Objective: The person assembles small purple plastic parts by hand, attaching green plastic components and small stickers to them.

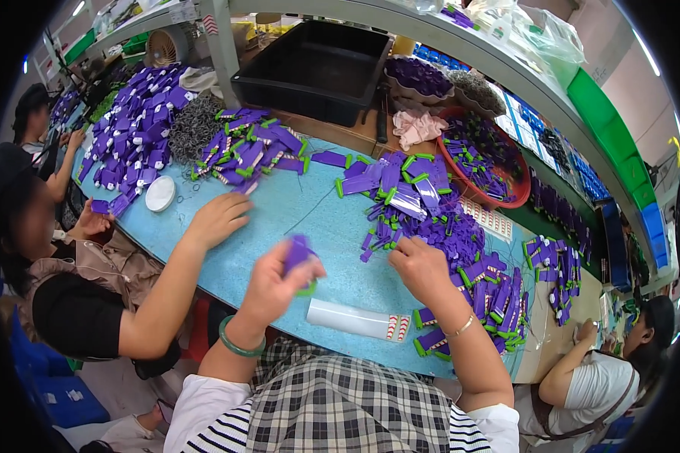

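Left hand (280,281) clamped on purple piece (298,253); right hand (419,266) curled, touching purple pile (461,238).

Center frame: left hand (276,283) raised over the light-blue counter (302,211), fingers closed on a purple clip part (298,253) with a green end. Right hand (423,268) rests at the edge of the purple-and-green parts pile (430,219), fingertips down in it. White label strip (359,320) lies on the counter below the hands. Red basin (498,166) of parts upper right, black tray (317,68) at top. A co-worker's hand (219,219) rests flat, left of center.
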Tool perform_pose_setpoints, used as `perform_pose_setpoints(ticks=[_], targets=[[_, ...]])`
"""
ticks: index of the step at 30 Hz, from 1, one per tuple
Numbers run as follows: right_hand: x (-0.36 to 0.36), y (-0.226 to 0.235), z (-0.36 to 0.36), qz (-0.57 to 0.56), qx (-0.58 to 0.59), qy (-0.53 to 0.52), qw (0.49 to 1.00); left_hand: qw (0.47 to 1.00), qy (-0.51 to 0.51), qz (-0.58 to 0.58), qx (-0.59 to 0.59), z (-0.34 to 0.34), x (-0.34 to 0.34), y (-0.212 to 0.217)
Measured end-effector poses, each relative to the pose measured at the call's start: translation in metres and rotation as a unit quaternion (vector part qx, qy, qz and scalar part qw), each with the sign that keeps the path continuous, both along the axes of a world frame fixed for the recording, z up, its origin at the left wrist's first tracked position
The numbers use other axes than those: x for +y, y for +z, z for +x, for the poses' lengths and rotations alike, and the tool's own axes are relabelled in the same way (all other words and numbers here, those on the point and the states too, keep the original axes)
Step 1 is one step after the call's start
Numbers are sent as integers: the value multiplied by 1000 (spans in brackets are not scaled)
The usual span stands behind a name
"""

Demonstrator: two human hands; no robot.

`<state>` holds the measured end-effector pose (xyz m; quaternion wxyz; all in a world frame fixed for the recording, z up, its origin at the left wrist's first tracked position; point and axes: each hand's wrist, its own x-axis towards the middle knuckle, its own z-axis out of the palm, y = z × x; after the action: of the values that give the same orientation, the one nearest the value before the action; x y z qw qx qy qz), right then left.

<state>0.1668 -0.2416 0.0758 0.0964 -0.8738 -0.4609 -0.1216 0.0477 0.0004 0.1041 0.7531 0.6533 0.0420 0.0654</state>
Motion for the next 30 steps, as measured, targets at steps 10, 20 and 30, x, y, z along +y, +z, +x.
perform_pose_setpoints(ticks=[10, 20, 30], targets=[[34, -19, 15, -47, -21, 89, 995, 953, 159, -137, -218, 2, 9, -22], [-3, 5, -71, 433, 615, -107, 651, 985, -133, 98, 40, 3, -62, -55], [-11, 1, -97, 357, 302, -137, 873, 932, -237, 266, -70, 2, -83, -44]])
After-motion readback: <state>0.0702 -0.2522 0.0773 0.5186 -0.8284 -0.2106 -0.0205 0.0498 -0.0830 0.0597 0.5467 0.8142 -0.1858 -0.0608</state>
